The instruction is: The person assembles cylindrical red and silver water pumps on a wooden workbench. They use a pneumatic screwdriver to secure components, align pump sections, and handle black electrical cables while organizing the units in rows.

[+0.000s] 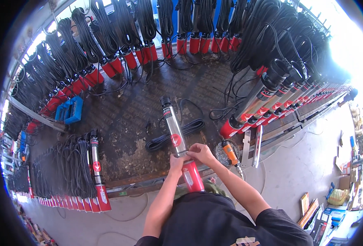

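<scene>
A long submersible pump (pixel 172 125) lies in front of me, with a silver tube, a black top end and a red lower section that points toward my body. My left hand (pixel 176 164) is closed around it where the silver tube meets the red part. On the right side of that same joint, the fingers of my right hand (pixel 202 154) pinch at the narrow band; whether a small piece is between them is hidden. Beneath the tube, a bundled black cable (pixel 161 140) rests on the dark worn table (pixel 128 110).
Red and silver pumps with coiled black cables line the back and left edges. More pumps (pixel 255 104) lean in a row at the right. An orange power tool (pixel 230 153) lies by the table's front right edge. A blue crate (pixel 69 110) stands at the left.
</scene>
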A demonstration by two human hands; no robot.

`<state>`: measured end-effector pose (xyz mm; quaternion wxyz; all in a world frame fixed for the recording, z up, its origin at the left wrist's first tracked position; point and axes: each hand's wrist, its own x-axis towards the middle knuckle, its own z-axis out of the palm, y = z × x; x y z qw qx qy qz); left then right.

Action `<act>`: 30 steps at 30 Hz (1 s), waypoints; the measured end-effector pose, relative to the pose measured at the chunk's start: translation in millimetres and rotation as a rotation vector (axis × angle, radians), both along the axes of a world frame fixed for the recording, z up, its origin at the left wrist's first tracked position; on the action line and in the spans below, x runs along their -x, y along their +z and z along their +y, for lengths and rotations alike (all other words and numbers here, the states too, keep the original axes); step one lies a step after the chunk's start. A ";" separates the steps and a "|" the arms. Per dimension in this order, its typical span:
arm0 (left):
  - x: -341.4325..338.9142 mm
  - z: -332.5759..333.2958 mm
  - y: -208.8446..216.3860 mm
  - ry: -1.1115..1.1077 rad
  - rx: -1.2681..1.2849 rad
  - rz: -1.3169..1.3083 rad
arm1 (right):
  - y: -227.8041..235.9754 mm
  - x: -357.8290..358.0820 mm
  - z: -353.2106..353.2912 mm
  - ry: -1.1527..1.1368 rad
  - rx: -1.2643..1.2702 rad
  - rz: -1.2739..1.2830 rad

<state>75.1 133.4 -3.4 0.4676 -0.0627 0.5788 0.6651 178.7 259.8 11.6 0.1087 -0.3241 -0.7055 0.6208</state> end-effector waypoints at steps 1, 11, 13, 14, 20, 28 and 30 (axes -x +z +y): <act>0.0 1.0 -2.2 -0.008 -0.003 0.004 | -1.6 0.0 1.5 -0.007 0.118 -0.004; 2.1 -3.4 -0.3 -0.017 0.068 0.021 | -25.1 -34.5 6.2 -0.646 0.781 0.127; 2.4 -3.8 -11.2 -0.002 0.062 0.026 | -51.4 -54.4 28.6 -0.988 1.203 0.380; 3.6 -5.9 -19.3 0.000 0.069 0.049 | -50.4 -58.2 33.5 -1.192 1.345 0.547; 2.9 1.9 -24.8 -0.040 0.102 0.074 | -53.1 -56.3 66.7 -1.576 1.453 0.735; 5.7 -5.0 -27.0 -0.006 0.080 0.048 | 87.0 -37.0 -11.2 -1.170 0.217 0.728; 7.5 -4.0 -32.6 -0.053 0.029 0.012 | 106.7 -40.4 -14.7 -0.885 -0.226 0.622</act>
